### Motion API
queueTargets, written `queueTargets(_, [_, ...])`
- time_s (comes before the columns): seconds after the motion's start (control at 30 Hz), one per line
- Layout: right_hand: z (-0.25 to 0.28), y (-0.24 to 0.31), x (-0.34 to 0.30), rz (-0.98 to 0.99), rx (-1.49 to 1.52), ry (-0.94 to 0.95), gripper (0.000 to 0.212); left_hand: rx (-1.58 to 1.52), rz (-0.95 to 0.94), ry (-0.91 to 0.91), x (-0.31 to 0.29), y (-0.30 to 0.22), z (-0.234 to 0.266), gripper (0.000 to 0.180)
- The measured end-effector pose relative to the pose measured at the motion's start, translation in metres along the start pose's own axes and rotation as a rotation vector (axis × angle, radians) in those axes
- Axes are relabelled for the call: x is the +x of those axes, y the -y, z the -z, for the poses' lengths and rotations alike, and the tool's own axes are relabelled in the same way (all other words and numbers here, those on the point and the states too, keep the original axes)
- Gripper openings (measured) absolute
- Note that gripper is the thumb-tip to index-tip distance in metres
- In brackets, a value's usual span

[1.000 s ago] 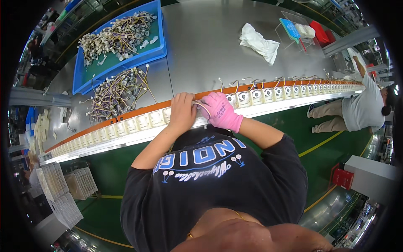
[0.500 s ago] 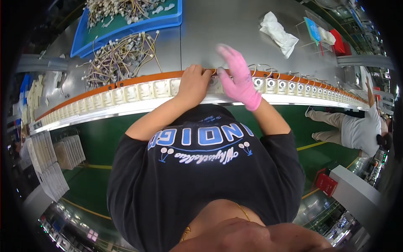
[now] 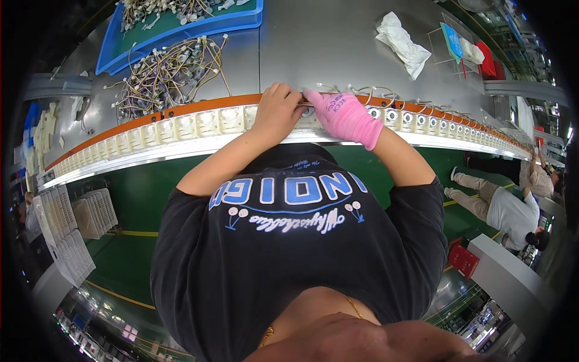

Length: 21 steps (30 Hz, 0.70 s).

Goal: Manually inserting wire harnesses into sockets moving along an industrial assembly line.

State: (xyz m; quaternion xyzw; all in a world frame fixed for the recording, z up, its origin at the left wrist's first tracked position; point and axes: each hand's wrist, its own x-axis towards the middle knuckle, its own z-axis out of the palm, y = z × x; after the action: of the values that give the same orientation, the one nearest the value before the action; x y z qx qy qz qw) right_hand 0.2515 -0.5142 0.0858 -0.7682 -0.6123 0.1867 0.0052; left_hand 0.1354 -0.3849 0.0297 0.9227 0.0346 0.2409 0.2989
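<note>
A long row of square white plastic housings [image 3: 166,131] stands along an orange strip [image 3: 199,107] at the bench's near edge. My bare left hand [image 3: 277,113] rests over this row, fingers bent and closed at the strip. Beside it is my right hand [image 3: 350,119] in a pink glove, its fingertips brought together against the left ones above one housing. What the fingertips hold is hidden; a bit of wire shows there. To the right, housings with dark round centres [image 3: 391,116] have thin cables [image 3: 377,93] looping over the strip.
A tangled pile of wire harnesses [image 3: 172,75] lies at the left, before a blue tray [image 3: 181,30] holding more. At the back right are a crumpled white bag [image 3: 403,45] and a clear stand with a blue card [image 3: 451,42]. Other people [image 3: 512,214] are farther right.
My right hand has come down and left from above the strip, its raised fingers closing in beside my left hand. The left hand stays at the row. The view has shifted slightly.
</note>
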Motion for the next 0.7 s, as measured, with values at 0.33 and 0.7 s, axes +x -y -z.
queueTargets(0.33, [-0.005, -0.001, -0.004, 0.133, -0.321, -0.171, 0.032, 0.008, 0.026, 0.033, 0.000, 0.000, 0.003, 0.017])
queueTargets(0.7, [0.007, 0.007, 0.005, -0.036, -0.120, 0.135, 0.027, -0.007, 0.012, -0.016, 0.001, -0.001, 0.000, 0.013])
